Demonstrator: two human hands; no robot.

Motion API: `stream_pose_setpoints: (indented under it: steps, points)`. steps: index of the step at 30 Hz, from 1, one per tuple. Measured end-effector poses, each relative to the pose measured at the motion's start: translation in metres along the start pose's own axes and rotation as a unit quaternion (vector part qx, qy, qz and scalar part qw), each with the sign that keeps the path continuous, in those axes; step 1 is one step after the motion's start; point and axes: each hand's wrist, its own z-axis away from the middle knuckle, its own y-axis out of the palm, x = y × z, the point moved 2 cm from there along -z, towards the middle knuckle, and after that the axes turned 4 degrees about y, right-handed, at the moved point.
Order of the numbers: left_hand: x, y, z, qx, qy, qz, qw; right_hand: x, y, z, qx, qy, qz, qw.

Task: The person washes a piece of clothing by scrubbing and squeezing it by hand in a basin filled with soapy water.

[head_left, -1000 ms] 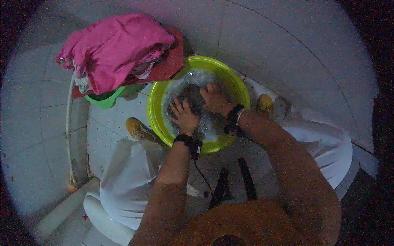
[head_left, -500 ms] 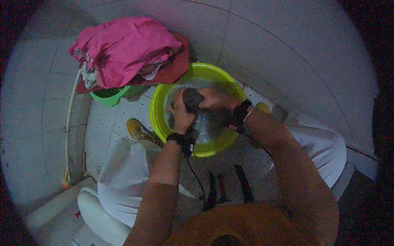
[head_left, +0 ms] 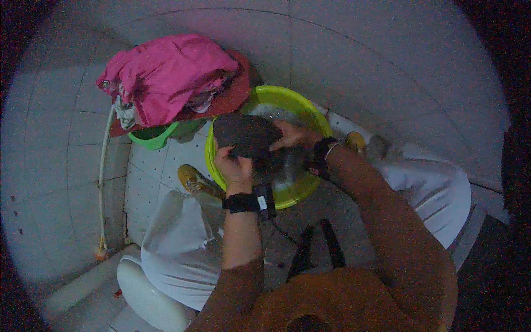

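Observation:
A dark grey cloth, wet-looking and bunched, is stretched between my two hands above a yellow-green basin. My left hand grips its near left side, fingers curled under the fabric. At its right end my right hand pinches the cloth, thumb and fingers closed on it. Water with a little foam shows inside the basin. More dark fabric seems to hang down toward the water, but its lower part is hard to make out in the dim light.
Left of the basin, a pink garment is heaped on a red board over a green basin. A pale hose runs down the left wall. A white seat is at lower left. Yellow shoes flank the basin.
The cloth was a small bunch low in the basin; now it is lifted and spread wider toward the left rim. My left hand has moved slightly nearer to me.

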Motion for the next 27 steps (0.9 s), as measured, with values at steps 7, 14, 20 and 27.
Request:
stream_pose_setpoints:
  steps: [7, 14, 20, 27]
  points:
    - [0.004, -0.047, 0.005, -0.024, -0.056, 0.125, 0.99, 0.008, 0.006, 0.007, -0.103, -0.033, 0.045, 0.993]
    - [0.042, -0.025, 0.021, 0.09, -0.191, 0.181, 0.961, 0.06, 0.07, 0.031, -0.135, -0.273, 0.133, 0.943]
    - [0.061, -0.023, 0.025, -0.014, -0.232, -0.024, 0.972, 0.046, 0.055, 0.007, -0.272, 0.032, 0.005, 0.962]
    - [0.05, -0.021, 0.017, -0.015, -0.196, 0.02, 0.98, 0.041, 0.062, 0.001, -0.26, -0.038, -0.078, 0.962]
